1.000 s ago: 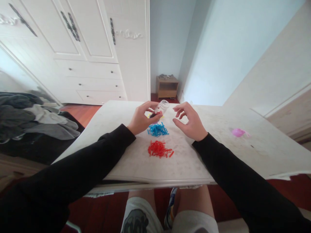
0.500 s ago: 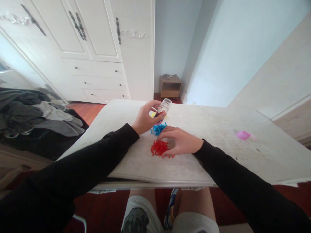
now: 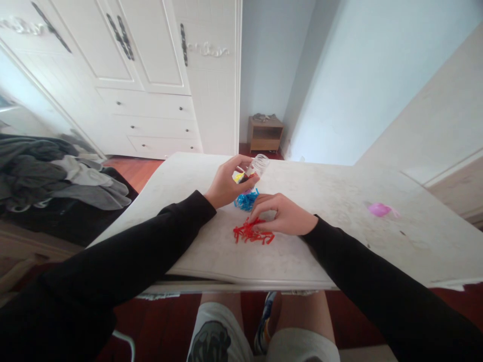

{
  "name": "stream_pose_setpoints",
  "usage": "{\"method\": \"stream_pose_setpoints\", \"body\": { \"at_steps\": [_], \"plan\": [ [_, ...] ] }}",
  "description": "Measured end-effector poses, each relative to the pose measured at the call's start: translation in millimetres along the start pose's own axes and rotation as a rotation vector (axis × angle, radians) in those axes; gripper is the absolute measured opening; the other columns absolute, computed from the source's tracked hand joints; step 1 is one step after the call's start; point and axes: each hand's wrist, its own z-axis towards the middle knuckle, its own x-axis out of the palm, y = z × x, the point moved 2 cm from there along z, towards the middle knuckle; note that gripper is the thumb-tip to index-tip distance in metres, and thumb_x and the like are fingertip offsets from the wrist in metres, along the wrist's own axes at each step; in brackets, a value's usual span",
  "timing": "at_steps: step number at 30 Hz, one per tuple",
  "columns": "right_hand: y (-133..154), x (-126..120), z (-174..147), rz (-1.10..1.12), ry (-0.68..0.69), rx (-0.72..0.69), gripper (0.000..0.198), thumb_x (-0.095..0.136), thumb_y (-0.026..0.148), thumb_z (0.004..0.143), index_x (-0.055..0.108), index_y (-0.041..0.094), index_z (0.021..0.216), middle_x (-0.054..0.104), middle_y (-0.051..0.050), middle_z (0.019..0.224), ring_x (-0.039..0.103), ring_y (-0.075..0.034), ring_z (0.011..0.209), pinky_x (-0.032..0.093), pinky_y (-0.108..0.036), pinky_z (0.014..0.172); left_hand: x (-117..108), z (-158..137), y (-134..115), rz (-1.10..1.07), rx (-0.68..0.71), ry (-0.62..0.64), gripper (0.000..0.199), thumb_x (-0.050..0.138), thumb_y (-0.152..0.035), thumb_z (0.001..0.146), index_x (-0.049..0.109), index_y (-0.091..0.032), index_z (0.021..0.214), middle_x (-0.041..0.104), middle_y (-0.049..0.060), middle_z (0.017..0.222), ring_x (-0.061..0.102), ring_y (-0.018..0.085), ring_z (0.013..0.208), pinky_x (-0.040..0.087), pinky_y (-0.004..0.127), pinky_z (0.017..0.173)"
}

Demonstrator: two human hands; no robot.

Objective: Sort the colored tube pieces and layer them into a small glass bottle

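My left hand (image 3: 227, 182) is closed around a small clear jar (image 3: 260, 163), tilted with its open mouth up and to the right. Some red and dark bits show inside it. My right hand (image 3: 281, 215) has thumb and fingers drawn together on some red strips (image 3: 252, 232), at the top of a loose pile on the table. Just beyond that pile lies a heap of blue strips (image 3: 246, 200), close to my right fingertips. Yellow strips (image 3: 238, 177) show by my left hand, partly hidden by it, with a bit of purple below the jar.
The white table (image 3: 320, 191) has a few dark marks. A pink object, perhaps a balloon (image 3: 379, 209), lies at its right. Beyond stand a white wardrobe (image 3: 158, 115) and a small wooden cabinet (image 3: 265, 143). Grey clothes (image 3: 33, 171) are piled at the left.
My right fingers have closed together on red strips, where they were spread around the pile. The red pile is looser and more spread out. The jar has tipped slightly to the right.
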Motion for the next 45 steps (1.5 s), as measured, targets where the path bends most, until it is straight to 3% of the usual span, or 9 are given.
{"method": "stream_pose_setpoints", "body": {
  "at_steps": [7, 12, 16, 24, 30, 38, 45],
  "plan": [
    [-3.1, -19.4, -6.0, 0.194, -0.132, 0.107, 0.011, 0.082, 0.028, 0.081, 0.078, 0.019, 0.086, 0.078, -0.005, 0.087, 0.072, -0.019, 0.082, 0.057, -0.036, 0.082, -1.1, 0.1, -0.6, -0.001, 0.018, 0.005, 0.029, 0.076, -0.026, 0.082, 0.066, -0.019, 0.109, 0.073, 0.005, 0.100, 0.068, 0.018, 0.090, 0.053, 0.033, 0.081],
    [-6.2, -37.3, -11.9, 0.327, -0.276, 0.165, 0.020, 0.088, 0.032, 0.075, 0.076, 0.018, 0.081, 0.075, -0.003, 0.076, 0.065, -0.014, 0.064, 0.054, -0.030, 0.061, -3.1, 0.6, -2.5, 0.051, 0.064, 0.008, 0.028, 0.078, -0.027, 0.080, 0.069, -0.019, 0.105, 0.073, 0.005, 0.097, 0.067, 0.018, 0.088, 0.053, 0.033, 0.082],
    [-12.8, -50.5, -16.4, 0.324, -0.374, 0.201, 0.024, 0.090, 0.035, 0.073, 0.074, 0.018, 0.078, 0.071, -0.001, 0.070, 0.059, -0.011, 0.054, 0.047, -0.026, 0.049, -4.2, 0.5, -5.1, 0.075, 0.105, 0.026, 0.029, 0.080, -0.029, 0.080, 0.072, -0.018, 0.106, 0.072, 0.005, 0.094, 0.065, 0.017, 0.085, 0.053, 0.032, 0.080],
    [-20.4, -70.0, -21.2, 0.227, -0.650, 0.230, 0.029, 0.092, 0.041, 0.067, 0.074, 0.020, 0.075, 0.069, 0.000, 0.063, 0.059, -0.013, 0.055, 0.046, -0.027, 0.050, -3.3, -1.0, -7.2, 0.120, 0.141, 0.096, 0.030, 0.081, -0.029, 0.080, 0.077, -0.016, 0.107, 0.070, 0.006, 0.091, 0.064, 0.019, 0.086, 0.053, 0.033, 0.081],
    [-19.5, -61.3, -16.5, 0.089, -0.606, 0.248, 0.033, 0.090, 0.046, 0.069, 0.073, 0.018, 0.074, 0.071, -0.003, 0.068, 0.062, -0.015, 0.060, 0.051, -0.031, 0.056, -0.5, -2.8, -7.0, 0.157, 0.238, 0.144, 0.032, 0.082, -0.028, 0.080, 0.078, -0.017, 0.110, 0.069, 0.006, 0.092, 0.063, 0.019, 0.084, 0.053, 0.034, 0.079],
    [-20.0, -53.8, -16.6, -0.113, -0.553, 0.178, 0.033, 0.085, 0.050, 0.077, 0.075, 0.019, 0.076, 0.075, -0.006, 0.076, 0.066, -0.019, 0.069, 0.053, -0.035, 0.068, 1.6, -4.7, -10.4, 0.167, 0.229, 0.196, 0.033, 0.082, -0.028, 0.079, 0.078, -0.018, 0.110, 0.069, 0.006, 0.089, 0.062, 0.020, 0.083, 0.052, 0.035, 0.079],
    [-13.0, -58.5, -16.3, -0.265, -0.463, 0.030, 0.019, 0.076, 0.043, 0.089, 0.083, 0.025, 0.088, 0.071, -0.007, 0.089, 0.067, -0.020, 0.082, 0.054, -0.038, 0.074, 2.0, -5.1, -9.2, 0.160, 0.234, 0.177, 0.034, 0.082, -0.031, 0.080, 0.078, -0.017, 0.111, 0.068, 0.006, 0.088, 0.062, 0.019, 0.082, 0.053, 0.035, 0.078]
  ]
}}
